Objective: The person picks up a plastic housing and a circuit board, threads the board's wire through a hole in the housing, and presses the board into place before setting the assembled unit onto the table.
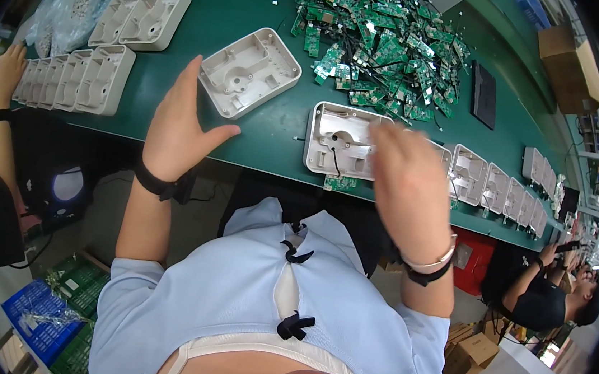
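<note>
Left hand [176, 124] raised, fingers spread, holding nothing, just left of a loose beige housing shell [251, 72] at upper centre. Right hand [408, 186] blurred, over the right end of an open housing [340, 140] at frame centre on the green bench [277, 123]; can't tell its fingers. Green circuit board pile [378, 47] top centre. Clear plastic bags [72, 6] upper left, brown cardboard box [571, 65] upper right, blue crate [42, 317] lower left.
</note>
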Motion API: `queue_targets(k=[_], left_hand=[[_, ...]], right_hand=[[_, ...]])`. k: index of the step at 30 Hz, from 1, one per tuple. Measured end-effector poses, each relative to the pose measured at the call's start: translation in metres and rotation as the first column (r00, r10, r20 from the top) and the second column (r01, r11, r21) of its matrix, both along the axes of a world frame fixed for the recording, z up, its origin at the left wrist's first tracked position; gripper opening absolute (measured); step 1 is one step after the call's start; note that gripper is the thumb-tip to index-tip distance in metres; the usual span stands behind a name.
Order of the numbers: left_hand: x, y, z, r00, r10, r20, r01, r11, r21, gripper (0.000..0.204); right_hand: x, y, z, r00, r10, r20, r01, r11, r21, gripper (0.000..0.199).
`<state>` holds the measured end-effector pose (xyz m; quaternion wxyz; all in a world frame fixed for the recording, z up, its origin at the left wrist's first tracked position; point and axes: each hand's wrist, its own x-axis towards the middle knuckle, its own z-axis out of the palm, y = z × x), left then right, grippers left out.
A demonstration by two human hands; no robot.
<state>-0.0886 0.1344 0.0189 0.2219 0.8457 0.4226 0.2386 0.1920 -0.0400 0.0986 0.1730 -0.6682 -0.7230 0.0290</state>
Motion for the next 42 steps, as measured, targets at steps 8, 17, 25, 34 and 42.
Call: queue_targets(k=[8,17,25,34,42], left_hand=[[0.005,0.004,-0.007,0.997,0.072,0.003,-0.071,0.996,-0.047,0.107],[-0.026,-0.019,-0.006,0.998,0.005,0.058,-0.007,1.000,0.022,0.104],[-0.028,-0.029,-0.015,0.949,0.000,0.314,0.068,0.976,-0.205,0.107],[-0.035,-0.040,-0.017,0.935,0.052,0.350,0.031,0.974,-0.226,0.110],[-0.032,-0.045,-0.018,0.911,-0.022,0.412,0.118,0.971,-0.209,0.109]], right_hand=[[0.040,0.096,0.000,0.846,-0.141,0.515,0.210,0.975,-0.077,0.033],[0.085,0.114,0.047,0.815,-0.292,-0.501,0.182,0.949,-0.259,0.021],[0.122,0.131,0.033,-0.797,-0.280,-0.535,-0.289,0.955,-0.069,0.023],[0.057,0.123,0.035,-0.657,-0.046,-0.753,-0.093,0.995,0.020,0.018],[-0.060,0.079,-0.044,-0.157,-0.026,-0.987,-0.039,0.999,-0.020,0.015]])
